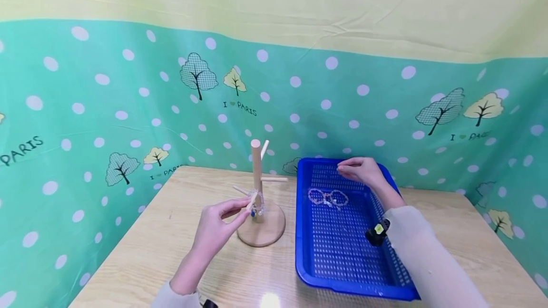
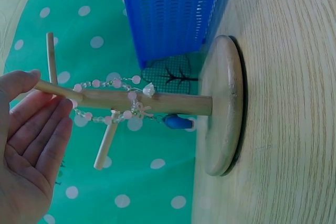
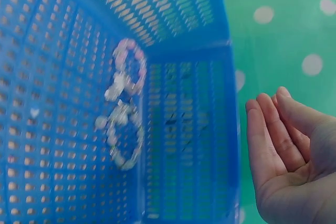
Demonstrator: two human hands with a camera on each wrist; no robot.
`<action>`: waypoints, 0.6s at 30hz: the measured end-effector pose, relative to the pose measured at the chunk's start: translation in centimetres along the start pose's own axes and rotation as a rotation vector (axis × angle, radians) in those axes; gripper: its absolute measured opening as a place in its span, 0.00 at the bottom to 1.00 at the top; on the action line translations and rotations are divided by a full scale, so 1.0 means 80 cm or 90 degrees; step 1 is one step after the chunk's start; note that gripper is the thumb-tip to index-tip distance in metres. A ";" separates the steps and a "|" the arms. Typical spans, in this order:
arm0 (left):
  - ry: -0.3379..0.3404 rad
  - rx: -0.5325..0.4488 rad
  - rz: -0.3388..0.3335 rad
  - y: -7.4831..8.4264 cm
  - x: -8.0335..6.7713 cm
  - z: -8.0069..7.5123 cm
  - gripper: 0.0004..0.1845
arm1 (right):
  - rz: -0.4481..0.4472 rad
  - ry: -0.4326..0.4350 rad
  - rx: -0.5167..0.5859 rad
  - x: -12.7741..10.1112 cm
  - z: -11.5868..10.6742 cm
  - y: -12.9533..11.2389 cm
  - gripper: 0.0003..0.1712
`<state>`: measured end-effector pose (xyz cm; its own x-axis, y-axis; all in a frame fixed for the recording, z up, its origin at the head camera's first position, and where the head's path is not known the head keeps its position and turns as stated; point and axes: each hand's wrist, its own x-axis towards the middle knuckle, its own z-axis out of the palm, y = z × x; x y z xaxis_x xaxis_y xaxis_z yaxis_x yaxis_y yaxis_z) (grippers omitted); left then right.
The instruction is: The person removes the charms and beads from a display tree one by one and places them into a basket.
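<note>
The right hand (image 1: pixel 361 171) hovered over the far end of the blue basket (image 1: pixel 308 270), its fingers loose and nearly straight, holding nothing; the right wrist view showed an empty palm with the fingers (image 3: pixel 265 129) lying side by side. Two pink beaded bracelets (image 1: pixel 327 197) lay on the basket floor, below and just nearer the person than that hand, side by side and touching where they met, so that the pair ran crosswise to the basket's length. Between the fingertips and the beads there was open air and nothing in the way. The left hand (image 1: pixel 218 225) was well apart from them, on the other side of the basket wall, beside the wooden peg stand (image 1: pixel 261 225) on the table (image 1: pixel 141 251). Its fingers were relaxed and open, and the tips (image 2: pixel 50 116) seemed to touch the end of one low peg; whether they pinched it could not be told. Another beaded bracelet (image 2: pixel 113 100) already hung round the upright post of the stand, draped over a peg, with a small blue charm (image 2: pixel 176 123) dangling near the round base. The right hand was plainly the nearer one to the bracelets in the basket, which lay downward and slightly toward the wrist from it
</note>
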<state>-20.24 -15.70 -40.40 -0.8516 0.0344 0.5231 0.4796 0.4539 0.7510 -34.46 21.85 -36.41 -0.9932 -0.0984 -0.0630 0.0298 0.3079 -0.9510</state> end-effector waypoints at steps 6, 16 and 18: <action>-0.002 -0.004 0.001 0.000 0.001 0.000 0.13 | -0.034 -0.028 -0.003 -0.014 0.015 -0.024 0.25; 0.001 -0.005 0.007 -0.001 0.002 0.000 0.12 | -0.094 -0.060 -0.012 -0.032 0.046 -0.057 0.22; 0.001 -0.003 0.007 0.000 0.002 0.000 0.12 | -0.105 -0.067 -0.013 -0.036 0.053 -0.063 0.21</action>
<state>-20.37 -15.71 -40.35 -0.8458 0.0375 0.5321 0.4898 0.4498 0.7468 -31.29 16.59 -32.73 -0.9670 -0.2472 0.0613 -0.1361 0.2980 -0.9448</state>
